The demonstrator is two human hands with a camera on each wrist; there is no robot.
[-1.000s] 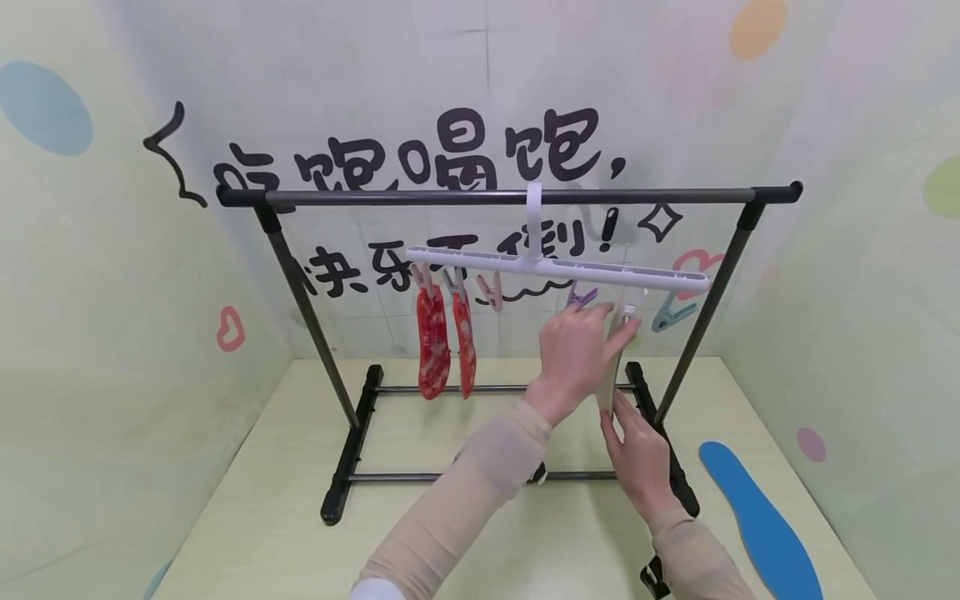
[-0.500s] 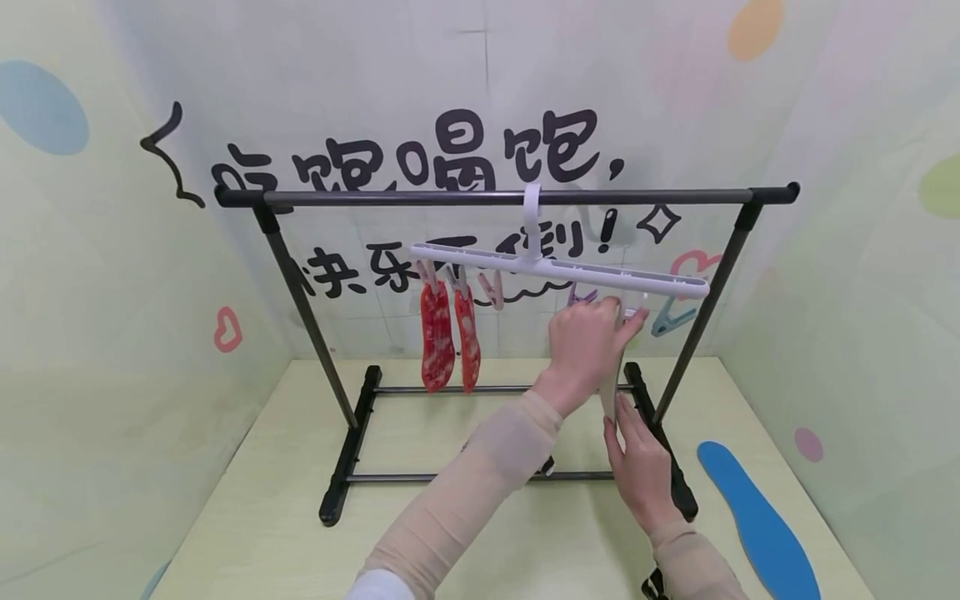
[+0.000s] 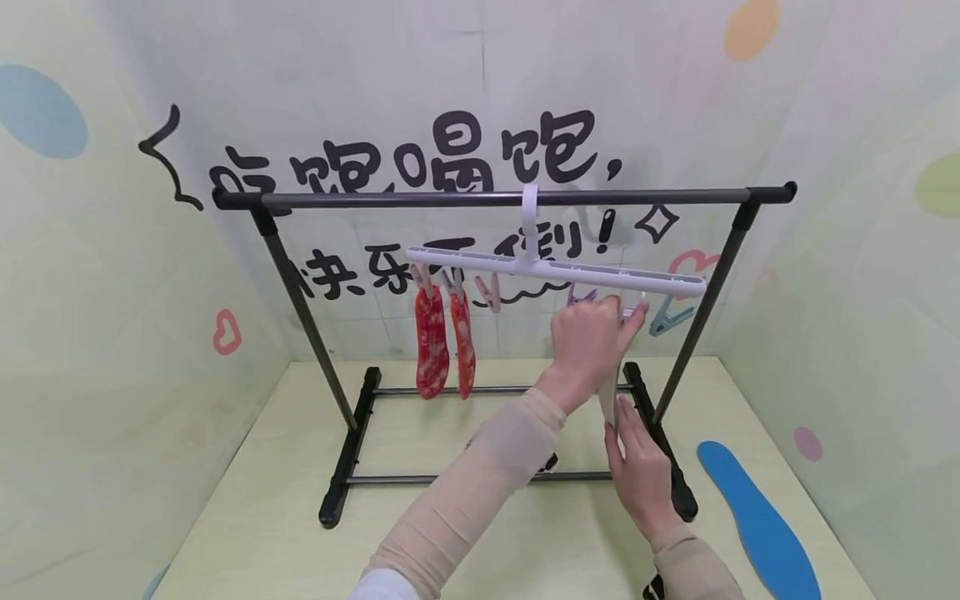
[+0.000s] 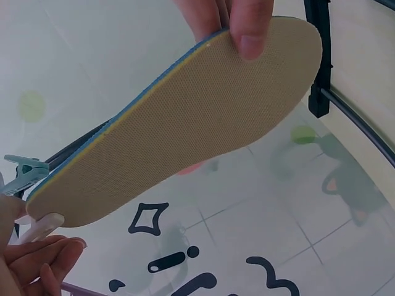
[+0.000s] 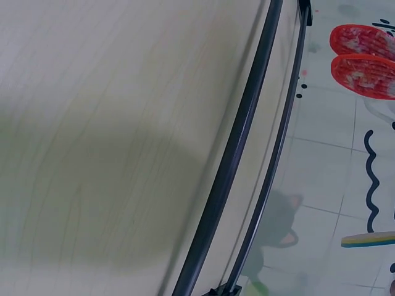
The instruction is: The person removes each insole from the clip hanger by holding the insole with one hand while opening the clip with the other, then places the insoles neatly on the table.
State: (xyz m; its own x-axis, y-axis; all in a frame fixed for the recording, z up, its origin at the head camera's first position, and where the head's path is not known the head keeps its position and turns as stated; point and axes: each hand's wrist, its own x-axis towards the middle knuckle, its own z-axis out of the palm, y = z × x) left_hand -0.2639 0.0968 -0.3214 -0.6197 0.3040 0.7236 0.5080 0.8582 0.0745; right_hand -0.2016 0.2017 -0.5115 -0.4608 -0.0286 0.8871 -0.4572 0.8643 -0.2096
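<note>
In the head view my left hand (image 3: pixel 588 337) is raised to the hanging insole's upper end, just below the white hanger (image 3: pixel 600 275). The left wrist view shows its fingers round a pale clothespin (image 4: pixel 46 227), which sits on the narrow end of the insole (image 4: pixel 179 117). That insole has a tan mesh face and a blue and yellow edge. My right hand (image 3: pixel 643 471) pinches its wide lower end, thumb (image 4: pixel 251 46) on the tan face. A purple clothespin (image 3: pixel 581 294) hangs just left of my left hand, and a teal one (image 3: pixel 670 317) to the right.
A black rack (image 3: pixel 375 200) carries the hanger, which tilts down to the right. Two red-and-white marbled pieces (image 3: pixel 432 342) with rounded ends hang from clothespins at its left. One pink clothespin (image 3: pixel 489 293) hangs beside them. A blue insole (image 3: pixel 757 517) lies on the table at right.
My left hand has shifted slightly right and now covers more of the pale clothespin. My right hand still holds the insole, a touch lower. The hanger and its hanging pieces sway slightly.
</note>
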